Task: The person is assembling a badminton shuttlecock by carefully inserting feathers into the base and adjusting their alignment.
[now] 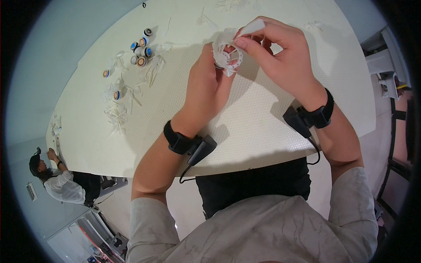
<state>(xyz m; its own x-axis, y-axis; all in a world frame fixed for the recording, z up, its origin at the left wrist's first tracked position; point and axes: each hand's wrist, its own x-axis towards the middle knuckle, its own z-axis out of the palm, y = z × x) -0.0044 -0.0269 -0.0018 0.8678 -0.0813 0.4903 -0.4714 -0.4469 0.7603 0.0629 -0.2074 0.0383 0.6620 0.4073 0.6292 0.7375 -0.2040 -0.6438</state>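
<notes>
Above the pale textured table, both my hands meet on a small white ring with feather-like white pieces fanning out of it. My left hand grips the ring from below, fingers curled round its near side. My right hand comes from the right and pinches one white feather piece at the ring's top between thumb and forefinger. Each wrist wears a black band with a small black unit and cable. The ring's lower part is hidden behind my left fingers.
To the left on the table lie several small round caps with blue or orange centres and scattered white feather pieces. More white pieces lie at the far edge. Another person in white works at the lower left. Grey shelving stands at the right.
</notes>
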